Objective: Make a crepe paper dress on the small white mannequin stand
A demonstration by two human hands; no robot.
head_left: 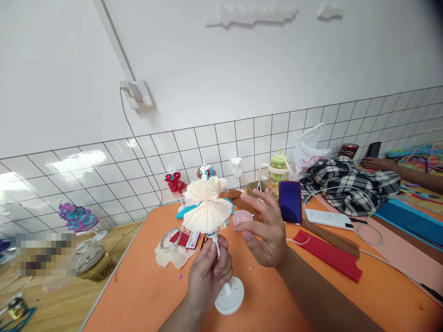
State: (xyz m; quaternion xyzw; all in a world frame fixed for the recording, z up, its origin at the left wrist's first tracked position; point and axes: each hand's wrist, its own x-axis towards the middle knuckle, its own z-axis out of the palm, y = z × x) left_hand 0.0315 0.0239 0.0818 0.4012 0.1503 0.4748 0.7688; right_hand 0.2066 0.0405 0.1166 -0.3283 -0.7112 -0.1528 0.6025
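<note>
With left hand (206, 273) closed round the white stem (216, 243), holding the cream pleated piece (206, 210) over the worktop (145, 281) — probably light, soft, easily creased, so best gripped by that stem — with right hand (268, 233) spread just beside, apparently empty.

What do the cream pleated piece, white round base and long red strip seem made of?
Cream pleated piece: matt, probably crepe paper or thin cloth, being finely creased.
White round base: likely plastic, smooth and evenly coloured.
Long red strip: perhaps crepe paper, matt, ragged-ended.
</note>
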